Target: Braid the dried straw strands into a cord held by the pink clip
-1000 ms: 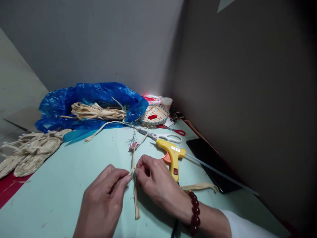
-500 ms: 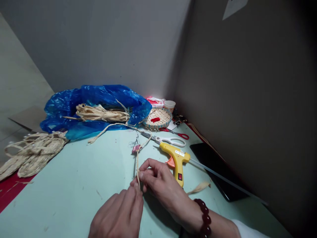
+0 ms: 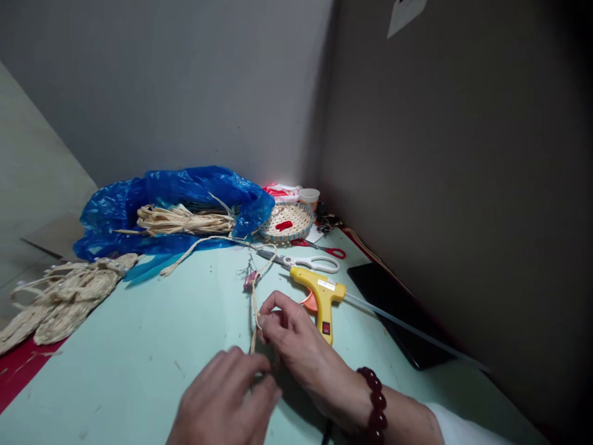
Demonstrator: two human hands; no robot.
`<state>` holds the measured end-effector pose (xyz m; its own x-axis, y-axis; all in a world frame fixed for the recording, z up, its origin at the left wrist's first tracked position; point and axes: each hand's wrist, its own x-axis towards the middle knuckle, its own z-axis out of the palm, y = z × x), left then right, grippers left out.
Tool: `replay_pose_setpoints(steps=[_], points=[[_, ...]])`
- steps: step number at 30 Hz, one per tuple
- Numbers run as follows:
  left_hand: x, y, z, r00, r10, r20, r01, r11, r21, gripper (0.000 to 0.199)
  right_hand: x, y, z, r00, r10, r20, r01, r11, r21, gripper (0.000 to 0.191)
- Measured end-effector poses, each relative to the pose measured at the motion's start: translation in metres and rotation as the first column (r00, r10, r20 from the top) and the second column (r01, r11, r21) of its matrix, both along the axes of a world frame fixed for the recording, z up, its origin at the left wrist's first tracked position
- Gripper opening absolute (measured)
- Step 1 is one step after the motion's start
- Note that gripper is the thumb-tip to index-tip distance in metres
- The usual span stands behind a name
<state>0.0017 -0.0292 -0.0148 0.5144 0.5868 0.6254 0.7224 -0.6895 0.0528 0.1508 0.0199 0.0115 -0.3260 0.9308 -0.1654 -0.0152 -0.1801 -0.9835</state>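
Observation:
A thin twisted raffia cord (image 3: pixel 254 303) runs down from a pink binder clip (image 3: pixel 250 280) on the pale green tabletop toward my hands. My right hand (image 3: pixel 296 340), with a dark red bead bracelet at the wrist, pinches the cord between thumb and forefinger. Below and to the left, my left hand (image 3: pixel 222 395) is curled, slightly blurred, with the lower end of a raffia strand running into its fingers. Its fingertips are partly hidden. Close to the right hand lies a yellow hot glue gun (image 3: pixel 322 296) with a glue stick in its back.
Behind are a blue plastic bag (image 3: pixel 111 216) with a raffia bundle (image 3: pixel 185 219), a woven basket (image 3: pixel 299 219), a paper cup (image 3: pixel 309 196), white scissors (image 3: pixel 324 264) and red scissors (image 3: pixel 333 252). A black tablet-like slab (image 3: pixel 403 321) lies right; woven raffia pieces (image 3: pixel 69 296) lie left.
My left hand has drawn away from the right fingers, turning so the thumb and forefinger show. The right hand keeps its pinch on the cord. The whole view has shifted slightly.

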Motion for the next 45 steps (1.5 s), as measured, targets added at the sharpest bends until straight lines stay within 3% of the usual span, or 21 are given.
replay_pose_setpoints(steps=[1,2,3,4,5,6,7,9,11,13,17,18,19,22,24,26,31,39,42,45], points=[[0.001,0.005,0.005,0.985,0.087,0.149,-0.064,0.986,-0.153,0.014,0.002,0.0,0.0,1.0,0.002,0.014,-0.003,1.0,0.026,0.01],[0.003,0.011,0.01,0.93,0.222,0.292,-0.112,0.93,-0.351,0.011,0.003,0.001,-0.001,1.0,0.004,0.03,-0.006,0.998,0.056,0.01],[0.003,0.019,0.015,0.862,0.378,0.336,-0.136,0.813,-0.567,0.009,0.004,0.002,-0.001,0.999,0.004,0.05,-0.009,0.996,0.088,0.011],[0.004,0.027,0.019,0.809,0.471,0.352,-0.052,0.653,-0.755,0.013,0.005,0.003,-0.002,0.997,0.003,0.074,-0.012,0.992,0.122,0.011],[0.004,0.035,0.022,0.768,0.496,0.405,0.146,0.481,-0.865,0.016,0.006,0.004,-0.003,0.995,0.001,0.101,-0.017,0.987,0.16,0.012],[0.004,0.042,0.024,0.724,0.509,0.466,0.337,0.328,-0.882,0.019,0.007,0.005,-0.004,0.992,0.001,0.129,-0.027,0.979,0.2,0.013],[0.003,0.048,0.024,0.675,0.544,0.498,0.453,0.227,-0.862,0.022,0.007,0.005,-0.006,0.987,0.002,0.16,-0.04,0.97,0.238,0.013],[-0.001,0.053,0.024,0.621,0.577,0.531,0.556,0.154,-0.817,0.025,0.007,0.005,-0.008,0.971,-0.009,0.24,-0.066,0.951,0.302,0.014],[-0.005,0.053,0.024,0.646,0.569,0.509,0.518,0.163,-0.84,0.022,0.006,0.004,-0.01,0.94,-0.026,0.341,-0.097,0.935,0.34,0.014],[-0.009,0.05,0.024,0.717,0.535,0.448,0.408,0.199,-0.891,0.019,0.004,0.003,-0.011,0.897,-0.04,0.441,-0.135,0.924,0.359,0.014],[-0.01,0.048,0.026,0.804,0.475,0.359,0.185,0.374,-0.909,0.019,0.003,0.003,-0.014,0.824,-0.054,0.564,-0.198,0.905,0.377,0.013],[-0.009,0.049,0.025,0.804,0.477,0.354,0.174,0.382,-0.908,0.02,0.003,0.003,-0.014,0.812,-0.058,0.581,-0.207,0.902,0.379,0.013],[-0.009,0.049,0.025,0.798,0.488,0.353,0.191,0.351,-0.917,0.021,0.003,0.003,-0.013,0.803,-0.058,0.593,-0.216,0.899,0.381,0.013],[-0.009,0.049,0.021,0.737,0.548,0.395,0.361,0.175,-0.916,0.022,0.005,0.002,-0.011,0.777,-0.06,0.626,-0.248,0.886,0.392,0.014],[-0.009,0.048,0.019,0.676,0.581,0.454,0.468,0.137,-0.873,0.024,0.006,0.001,-0.01,0.764,-0.064,0.641,-0.265,0.876,0.404,0.014],[-0.007,0.047,0.018,0.638,0.604,0.478,0.497,0.151,-0.855,0.025,0.006,0.0,-0.009,0.756,-0.065,0.651,-0.279,0.868,0.41,0.013],[0.001,0.046,0.019,0.613,0.662,0.432,0.441,0.168,-0.882,0.027,0.009,-0.003,-0.004,0.711,-0.049,0.702,-0.339,0.85,0.403,0.013],[0.008,0.043,0.013,0.523,0.716,0.463,0.417,0.259,-0.871,0.023,0.011,0.001,0.005,0.524,-0.113,0.844,-0.467,0.791,0.396,0.011],[0.01,0.042,0.013,0.526,0.705,0.475,0.41,0.279,-0.868,0.019,0.014,0.003,0.004,0.534,-0.197,0.822,-0.428,0.775,0.465,0.013],[0.01,0.042,0.014,0.555,0.674,0.487,0.38,0.316,-0.87,0.017,0.013,-0.001,-0.001,0.573,-0.281,0.77,-0.42,0.705,0.571,0.014]])
